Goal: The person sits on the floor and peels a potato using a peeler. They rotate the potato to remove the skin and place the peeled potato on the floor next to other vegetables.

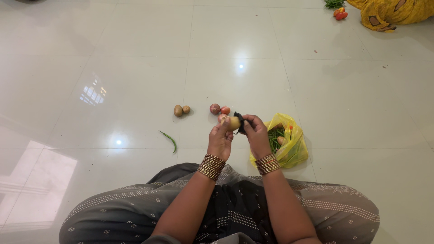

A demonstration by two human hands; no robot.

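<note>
On the glossy white tiled floor [135, 81], the seated person's left hand [220, 140] grips a potato [234, 123] at its one o'clock, while the right hand [257, 135] pinches a dark peeler [239, 122] against the potato's three o'clock side.

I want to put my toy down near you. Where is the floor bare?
Bare tile lies left of the green chilli, and wide beyond the two potatoes and onions. Right of the yellow bag is bare too. It is crowded between the onions, the left hand holding a potato, the right hand and the bag.
</note>
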